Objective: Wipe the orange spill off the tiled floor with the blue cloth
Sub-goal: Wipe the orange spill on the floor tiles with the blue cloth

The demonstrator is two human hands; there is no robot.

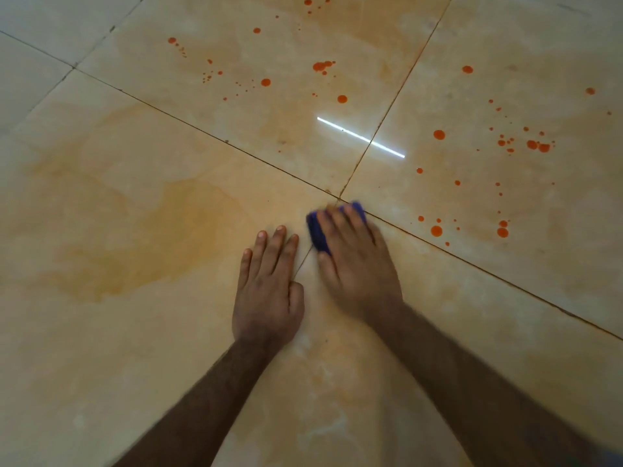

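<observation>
The orange spill (438, 134) is lying mostly ahead and to the right of the working hand, scattered as round drops across the two far tiles of the tiled floor (438, 332); the nearest drops (436, 230) are sitting just right of the cloth, on the far side of the grout line (472, 264) that is running diagonally under the person's fingers. A paler orange smear (145, 237) is spreading over the tile to the left, well apart from the drops and looking more like a thin film than wet beads

The blue cloth (318, 230) is bunched into a small wad and is lying right where the four tiles are meeting. The right hand (357, 261) is pressing down on it, fingers spread over the top and curling round its far edge, so only the left side and a far corner of the cloth are showing; the hand is blurred, so it is probably moving. The left hand (269, 291) is resting flat on the floor just beside it, fingers straight and slightly apart, holding nothing and apparently bracing the person's weight

Since the cloth is already under the right hand and the thick drops are on that hand's side, the next stroke is likely calling for a push forward and rightward across the grout line, with the far drops (323, 65) needing a longer reach. A wad this small is at risk of dragging the drops into streaks rather than lifting them
</observation>
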